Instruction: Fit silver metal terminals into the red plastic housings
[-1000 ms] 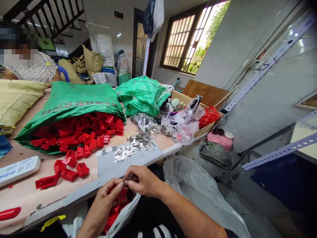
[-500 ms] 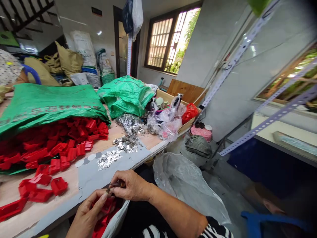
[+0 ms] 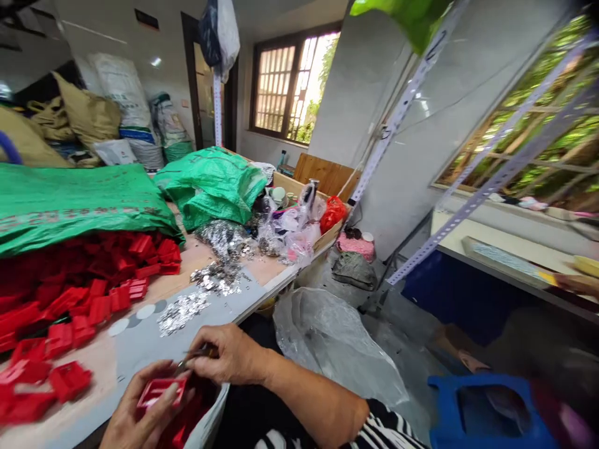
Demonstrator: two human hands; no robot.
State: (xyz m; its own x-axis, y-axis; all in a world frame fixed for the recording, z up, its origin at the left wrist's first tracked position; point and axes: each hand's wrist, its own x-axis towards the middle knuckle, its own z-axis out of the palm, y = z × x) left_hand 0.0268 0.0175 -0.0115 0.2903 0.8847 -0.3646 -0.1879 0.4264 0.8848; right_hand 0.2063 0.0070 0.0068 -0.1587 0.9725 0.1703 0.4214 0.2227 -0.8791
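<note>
My left hand (image 3: 140, 411) is closed around a small red plastic box (image 3: 161, 394), its open hollow side facing up. In my right hand (image 3: 234, 355), a small pointed tool with a brownish handle (image 3: 209, 351) is gripped, its thin metal end close to the box's far edge; its exact kind is blurred. Under both hands a pale bag (image 3: 213, 421) in my lap holds more red boxes, partly hidden. Just beyond, a pile of small shiny metal pieces (image 3: 182, 313) lies on a grey sheet (image 3: 135, 355) on the table.
A green woven sack (image 3: 84, 199) spills many red boxes (image 3: 100, 308) at left. Behind are a crumpled green sack (image 3: 210, 187) and a wooden tray (image 3: 333, 234) with plastic bags. A clear plastic bag (image 3: 327, 349) and a blue stool (image 3: 491, 405) are on the right.
The view has turned to the right. A red box now shows in my left hand, where none was plainly visible before. My right hand still grips the tool.
</note>
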